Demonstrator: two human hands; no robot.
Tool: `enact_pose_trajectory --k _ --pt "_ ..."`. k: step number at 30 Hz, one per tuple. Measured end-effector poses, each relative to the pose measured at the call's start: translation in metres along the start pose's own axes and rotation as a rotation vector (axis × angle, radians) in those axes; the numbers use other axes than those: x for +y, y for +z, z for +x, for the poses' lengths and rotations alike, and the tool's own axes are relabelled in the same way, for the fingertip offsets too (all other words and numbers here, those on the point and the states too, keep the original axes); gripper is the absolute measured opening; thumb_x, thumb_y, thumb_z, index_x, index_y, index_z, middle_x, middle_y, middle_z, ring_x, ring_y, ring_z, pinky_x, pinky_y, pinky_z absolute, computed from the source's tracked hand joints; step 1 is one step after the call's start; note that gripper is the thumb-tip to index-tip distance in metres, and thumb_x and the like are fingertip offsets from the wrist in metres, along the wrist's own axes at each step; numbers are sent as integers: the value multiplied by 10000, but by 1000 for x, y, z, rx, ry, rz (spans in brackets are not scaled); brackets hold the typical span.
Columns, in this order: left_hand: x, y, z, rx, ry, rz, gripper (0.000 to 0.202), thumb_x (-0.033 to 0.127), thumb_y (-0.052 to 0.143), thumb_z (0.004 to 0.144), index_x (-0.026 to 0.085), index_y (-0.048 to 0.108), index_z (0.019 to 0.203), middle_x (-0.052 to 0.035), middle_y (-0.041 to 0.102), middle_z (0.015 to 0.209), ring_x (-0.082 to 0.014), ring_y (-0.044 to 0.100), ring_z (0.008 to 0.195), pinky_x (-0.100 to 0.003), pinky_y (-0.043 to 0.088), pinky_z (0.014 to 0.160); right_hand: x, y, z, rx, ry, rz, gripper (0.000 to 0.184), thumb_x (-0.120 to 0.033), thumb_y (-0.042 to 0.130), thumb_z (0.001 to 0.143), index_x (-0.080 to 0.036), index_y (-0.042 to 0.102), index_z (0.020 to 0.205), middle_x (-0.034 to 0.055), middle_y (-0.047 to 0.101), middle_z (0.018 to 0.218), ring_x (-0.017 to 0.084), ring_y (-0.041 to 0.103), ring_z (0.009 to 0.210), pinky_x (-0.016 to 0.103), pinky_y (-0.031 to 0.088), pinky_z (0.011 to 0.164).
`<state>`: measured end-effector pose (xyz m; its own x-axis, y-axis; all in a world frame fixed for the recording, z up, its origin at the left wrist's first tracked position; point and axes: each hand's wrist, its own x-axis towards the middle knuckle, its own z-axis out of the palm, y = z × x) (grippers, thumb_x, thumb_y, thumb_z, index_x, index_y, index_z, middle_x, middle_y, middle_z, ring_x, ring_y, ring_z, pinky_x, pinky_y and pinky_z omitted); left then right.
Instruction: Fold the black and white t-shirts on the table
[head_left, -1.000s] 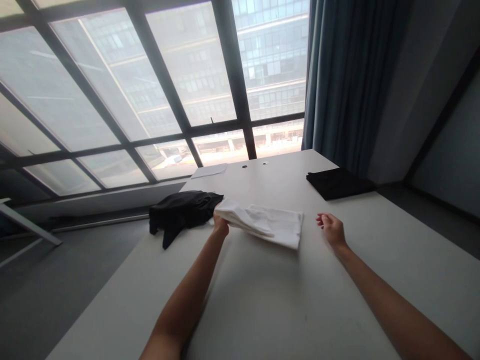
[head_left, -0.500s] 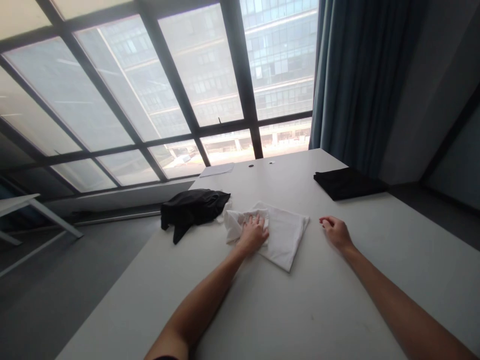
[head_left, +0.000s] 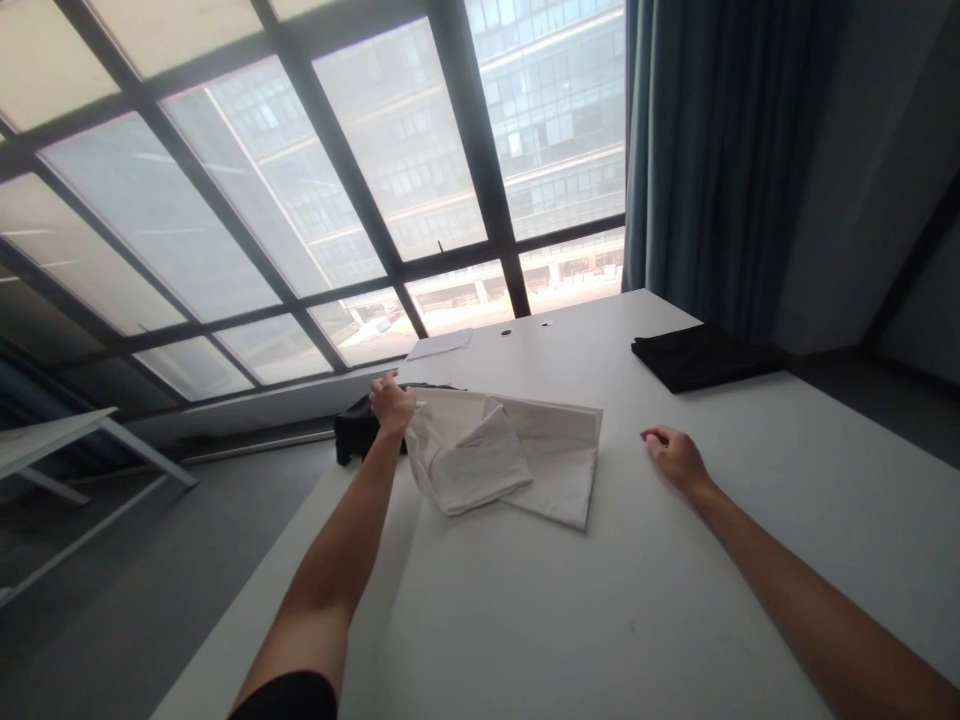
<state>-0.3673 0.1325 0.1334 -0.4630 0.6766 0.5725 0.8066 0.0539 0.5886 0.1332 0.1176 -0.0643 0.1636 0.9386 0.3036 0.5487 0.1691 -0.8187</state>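
Observation:
My left hand [head_left: 391, 400] pinches the far left corner of a white garment [head_left: 480, 455] and holds that side up off the table. The cloth hangs in loose folds from it, while its right part lies flat in a folded layer. Which kind of garment it is cannot be made out. Behind my left hand and the raised cloth, a crumpled black cloth [head_left: 354, 432] is partly hidden. My right hand [head_left: 675, 457] rests on the table to the right of the white garment, apart from it, with its fingers curled and nothing visible in them.
A folded black cloth [head_left: 701, 358] lies at the right edge of the white table [head_left: 525, 620]. White paper [head_left: 441, 344] lies at the far left edge, near two small round holes. Large windows stand behind, with a blue curtain [head_left: 705, 150] on the right and another table [head_left: 52, 440] at left.
My left hand has gone from lying flat on the white garment to gripping its far left corner, raising and spreading it leftward over the crumpled black cloth. My right hand stays put.

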Motion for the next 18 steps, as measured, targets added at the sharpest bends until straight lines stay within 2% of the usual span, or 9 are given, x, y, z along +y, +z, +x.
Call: enact_pose_trajectory --k 2,3,4,7,8,10,13,15,18 --pt "5 10 -17 -14 145 83 391 221 594 826 129 588 1206 -218 531 1310 -392 465 1258 -553 336 1064 1 2 0 0 2 -25 311 -356 491 798 -208 751 884 88 763 907 251 686 836 344 503 780" --pt "8 20 -32 -75 248 121 356 248 576 858 142 606 1197 -203 552 1299 -379 466 1270 -536 326 1079 1 2 0 0 2 -32 309 -354 493 798 -209 752 885 90 763 908 253 686 838 345 503 783" --pt "11 33 -48 -200 318 135 322 295 569 884 152 629 1166 -187 590 1258 -353 504 1240 -496 344 1075 1 2 0 0 2 -37 307 -352 494 798 -209 751 884 90 763 908 254 686 839 347 504 786" --pt "16 69 -93 -590 251 168 370 422 715 794 165 674 1058 -179 680 1119 -330 612 1116 -406 435 969 1 -1 -2 -11 -12 -31 305 -351 489 799 -208 746 879 82 764 899 250 688 831 344 507 789" --pt "16 77 -102 -651 220 172 343 408 766 744 172 690 982 -169 709 1024 -328 649 1038 -384 461 911 1 -3 -2 -16 -20 -19 304 -353 487 801 -208 744 875 80 764 894 248 690 830 342 509 794" --pt "16 82 -105 -678 179 172 229 348 812 696 187 693 808 -138 723 829 -314 688 878 -350 481 807 2 -6 -2 -27 -34 12 303 -358 485 801 -208 741 863 78 765 890 245 692 834 339 511 807" --pt "16 65 -73 -577 167 153 172 330 748 789 192 676 716 -108 712 739 -281 686 791 -316 474 747 4 -7 -2 -44 -40 26 303 -367 491 797 -206 740 859 83 763 901 249 691 841 344 511 817" --pt "19 39 -32 -453 173 131 194 341 635 903 168 692 838 -93 725 830 -263 679 850 -314 468 772 4 -7 -1 -53 -33 1 304 -374 497 793 -208 743 864 83 762 906 255 688 839 348 509 807" --pt "28 -11 41 -165 161 122 352 386 421 1035 112 640 1041 -92 701 995 -256 645 967 -364 457 846 3 -4 -2 -62 -33 -49 309 -378 494 797 -218 747 874 81 763 923 260 686 849 348 502 797"
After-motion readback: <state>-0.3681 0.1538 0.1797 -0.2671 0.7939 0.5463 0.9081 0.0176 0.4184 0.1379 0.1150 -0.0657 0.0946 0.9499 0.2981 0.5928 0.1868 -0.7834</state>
